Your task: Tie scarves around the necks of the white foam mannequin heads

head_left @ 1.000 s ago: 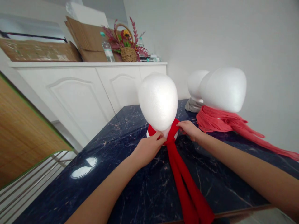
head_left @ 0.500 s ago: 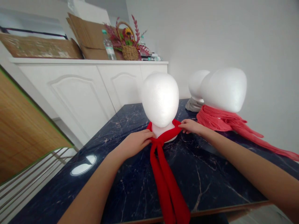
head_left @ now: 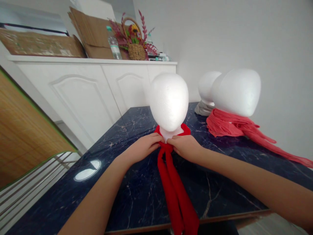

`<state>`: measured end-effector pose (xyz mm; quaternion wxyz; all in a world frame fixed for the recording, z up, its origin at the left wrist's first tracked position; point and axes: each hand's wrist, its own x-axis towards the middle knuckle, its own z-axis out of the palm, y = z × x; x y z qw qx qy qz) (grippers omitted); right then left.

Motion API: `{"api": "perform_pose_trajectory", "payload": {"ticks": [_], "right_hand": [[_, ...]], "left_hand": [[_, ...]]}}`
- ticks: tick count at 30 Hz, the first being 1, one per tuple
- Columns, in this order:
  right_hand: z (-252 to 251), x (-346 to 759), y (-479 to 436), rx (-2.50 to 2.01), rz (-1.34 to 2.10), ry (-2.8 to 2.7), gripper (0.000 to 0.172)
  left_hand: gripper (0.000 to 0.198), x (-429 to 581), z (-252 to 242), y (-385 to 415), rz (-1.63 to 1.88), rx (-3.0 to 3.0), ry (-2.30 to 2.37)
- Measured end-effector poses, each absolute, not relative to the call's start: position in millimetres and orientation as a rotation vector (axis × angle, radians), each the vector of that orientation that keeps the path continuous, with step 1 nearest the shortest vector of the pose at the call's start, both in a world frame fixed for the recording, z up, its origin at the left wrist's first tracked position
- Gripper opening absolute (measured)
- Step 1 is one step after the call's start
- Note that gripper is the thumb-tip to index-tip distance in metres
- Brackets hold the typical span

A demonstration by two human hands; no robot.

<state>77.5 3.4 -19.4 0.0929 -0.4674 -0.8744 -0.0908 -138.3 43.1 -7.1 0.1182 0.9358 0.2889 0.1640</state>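
A white foam head [head_left: 169, 99] stands on the dark marble table [head_left: 137, 182], with a red scarf [head_left: 174, 192] wrapped round its neck. The scarf's two tails run toward me and hang over the table's near edge. My left hand [head_left: 142, 148] pinches the scarf at the left of the neck. My right hand [head_left: 185, 147] is closed on the scarf at the front of the neck, right beside the left hand.
A second foam head [head_left: 236, 92] with a coral scarf [head_left: 244, 129] stands to the right; a third head [head_left: 207, 88] behind it wears grey cloth. White cabinets [head_left: 80, 91] at the back carry cardboard, a water bottle [head_left: 112, 42] and a flower basket [head_left: 136, 49].
My right hand has come from the right side of the neck to the front, meeting my left hand. The scarf's crossing has shifted to the middle of the neck.
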Motion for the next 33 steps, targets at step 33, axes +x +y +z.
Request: {"api": "perform_pose_trajectory", "payload": {"ticks": [33], "right_hand": [[-4.4, 225.5, 61.4, -1.907, -0.360, -2.227, 0.027]], "left_hand": [[0.026, -220.0, -23.5, 93.4, 0.271, 2.950, 1.982]]}}
